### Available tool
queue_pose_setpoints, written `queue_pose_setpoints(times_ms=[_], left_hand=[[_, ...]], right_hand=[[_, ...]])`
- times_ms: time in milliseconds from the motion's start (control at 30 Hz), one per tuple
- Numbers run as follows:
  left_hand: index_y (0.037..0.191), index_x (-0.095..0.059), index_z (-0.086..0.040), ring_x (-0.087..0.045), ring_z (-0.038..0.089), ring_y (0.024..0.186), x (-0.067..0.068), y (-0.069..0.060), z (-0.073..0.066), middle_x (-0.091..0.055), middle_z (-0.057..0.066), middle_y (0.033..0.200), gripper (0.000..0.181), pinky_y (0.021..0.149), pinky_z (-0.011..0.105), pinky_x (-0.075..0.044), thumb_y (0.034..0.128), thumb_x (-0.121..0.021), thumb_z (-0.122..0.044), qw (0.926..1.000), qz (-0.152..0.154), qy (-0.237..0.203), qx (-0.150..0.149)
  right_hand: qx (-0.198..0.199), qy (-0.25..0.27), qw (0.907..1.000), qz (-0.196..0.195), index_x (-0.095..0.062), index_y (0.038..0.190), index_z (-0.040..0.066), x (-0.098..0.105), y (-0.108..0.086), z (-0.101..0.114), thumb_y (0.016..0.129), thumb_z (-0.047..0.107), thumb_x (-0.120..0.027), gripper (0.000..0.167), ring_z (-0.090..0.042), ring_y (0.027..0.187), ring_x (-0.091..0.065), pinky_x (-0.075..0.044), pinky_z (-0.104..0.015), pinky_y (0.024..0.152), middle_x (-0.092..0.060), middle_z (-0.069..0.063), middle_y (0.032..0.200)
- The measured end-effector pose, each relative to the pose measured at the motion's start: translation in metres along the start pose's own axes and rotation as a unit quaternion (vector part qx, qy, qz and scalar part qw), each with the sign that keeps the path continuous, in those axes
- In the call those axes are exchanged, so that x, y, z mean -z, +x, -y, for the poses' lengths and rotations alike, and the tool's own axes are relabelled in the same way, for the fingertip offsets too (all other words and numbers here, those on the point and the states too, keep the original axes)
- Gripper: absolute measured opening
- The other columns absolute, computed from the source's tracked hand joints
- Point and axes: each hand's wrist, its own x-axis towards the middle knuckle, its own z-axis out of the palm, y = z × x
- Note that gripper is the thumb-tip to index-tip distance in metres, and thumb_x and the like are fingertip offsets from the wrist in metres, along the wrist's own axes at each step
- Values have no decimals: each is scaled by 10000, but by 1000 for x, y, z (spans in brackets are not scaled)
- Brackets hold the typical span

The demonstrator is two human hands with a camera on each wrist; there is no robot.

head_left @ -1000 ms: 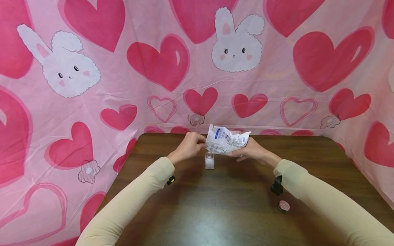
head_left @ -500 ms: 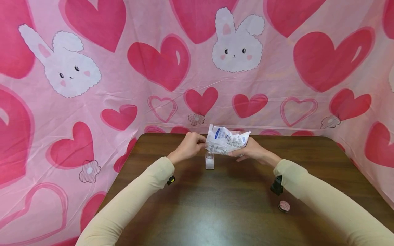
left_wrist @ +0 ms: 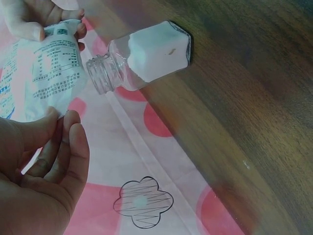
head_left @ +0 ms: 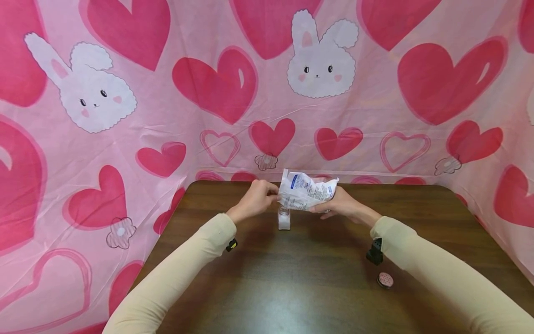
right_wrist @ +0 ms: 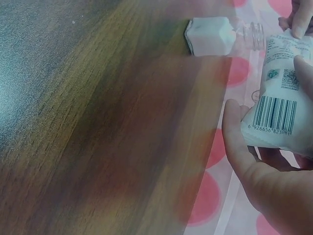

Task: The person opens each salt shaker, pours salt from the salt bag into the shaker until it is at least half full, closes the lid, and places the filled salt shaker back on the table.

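A white printed plastic bag [head_left: 306, 191] is held sideways and tilted above a small clear glass shaker jar [head_left: 284, 221] on the table. My right hand [head_left: 343, 204] grips the bag's closed end, with the barcode [right_wrist: 275, 115] showing in the right wrist view. At the other end, my left hand [head_left: 257, 197] pinches the bag's edge between thumb and fingertips, as the left wrist view shows. White contents [left_wrist: 159, 51] fill much of the jar, whose threaded neck [left_wrist: 101, 73] is uncapped. The bag's mouth is close to the neck; whether they touch I cannot tell.
A round pink lid with small holes [head_left: 385, 279] lies on the brown wooden table [head_left: 267, 278], near the right forearm. Behind the table hangs a pink cloth [head_left: 317, 116] with hearts and rabbits. Dark wrist devices [head_left: 375, 252] sit under the sleeves.
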Motion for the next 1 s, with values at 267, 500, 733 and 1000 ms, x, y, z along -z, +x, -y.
queue_pose_setpoints(times_ms=[267,500,733,1000], left_hand=[[904,-812,-26,-541,127,653,0,-1,0,-715,72,767,43,590,256,-468,926,-790,4,10000,19,-20,82],[927,-820,-25,-554,137,672,0,0,-1,-723,46,789,44,608,261,-485,925,-791,8,9999,33,-58,91],[936,-817,-18,-555,137,663,0,-1,-1,-732,116,797,47,601,259,-476,929,-782,13,9999,60,-45,113],[907,-817,-25,-545,130,662,2,-1,-3,-723,61,777,52,603,258,-476,923,-788,15,10000,-12,0,-5]], right_hand=[[7,-41,10000,-2,-647,1295,12,-1,-1,0,829,67,-898,532,-309,947,-730,-538,-680,857,-745,-141,1128],[88,-154,9998,33,-634,1313,-2,0,-1,0,844,75,-887,539,-298,942,-728,-553,-662,841,-741,-147,1140],[33,-132,9999,9,-641,1288,-28,0,-1,1,840,70,-888,520,-390,984,-720,-561,-648,839,-752,-140,1102],[60,-141,9999,6,-621,1318,-21,-1,-3,3,844,75,-886,551,-320,945,-727,-564,-644,836,-743,-146,1128]])
